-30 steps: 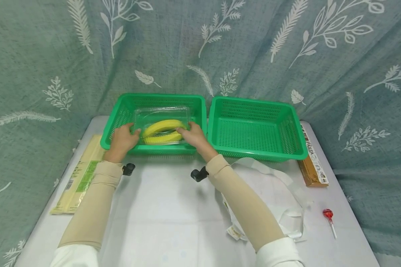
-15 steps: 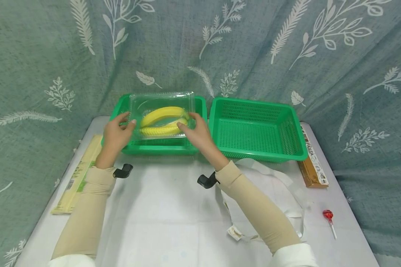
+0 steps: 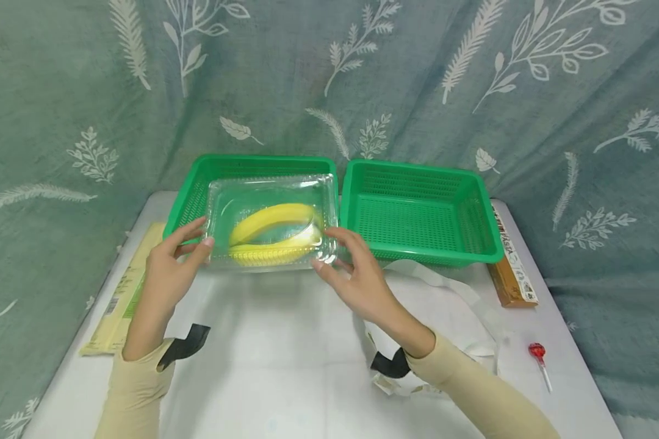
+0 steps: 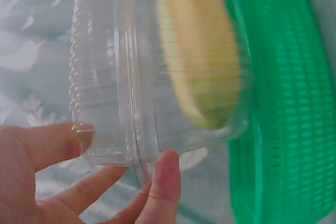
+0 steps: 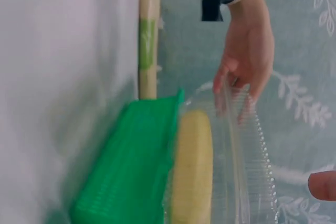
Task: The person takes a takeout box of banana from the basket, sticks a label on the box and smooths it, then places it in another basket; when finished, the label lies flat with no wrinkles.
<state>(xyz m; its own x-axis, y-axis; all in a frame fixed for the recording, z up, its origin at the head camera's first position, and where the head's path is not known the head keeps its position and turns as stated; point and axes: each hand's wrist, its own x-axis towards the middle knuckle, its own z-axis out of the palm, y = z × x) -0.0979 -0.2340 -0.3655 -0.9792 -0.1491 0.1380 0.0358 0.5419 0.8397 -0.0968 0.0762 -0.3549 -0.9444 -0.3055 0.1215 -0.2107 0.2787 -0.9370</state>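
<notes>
A clear plastic clamshell box [image 3: 252,194] with yellow bananas [image 3: 274,218] inside is held up between both hands, over the front of the left green basket [image 3: 178,222]. My left hand [image 3: 170,268] pinches the box's left end. In the left wrist view, the thumb [image 4: 164,182] and fingers meet at the box's rim seam. On the opposite end, my right hand [image 3: 359,280] grips the near right corner. The right wrist view shows the bananas [image 5: 193,166] through the box wall, but only one fingertip of that hand.
A second green basket [image 3: 412,222] stands to the right. Beyond it lies a pasta box [image 3: 513,268], with a red lollipop [image 3: 537,350] nearer the front. A white bag [image 3: 428,299] lies under the right forearm. A pale yellow packet [image 3: 115,305] is at the left edge.
Both hands have lifted the box of bananas up out of the left basket and brought it closer to me. The baskets and the things on the table stay put.
</notes>
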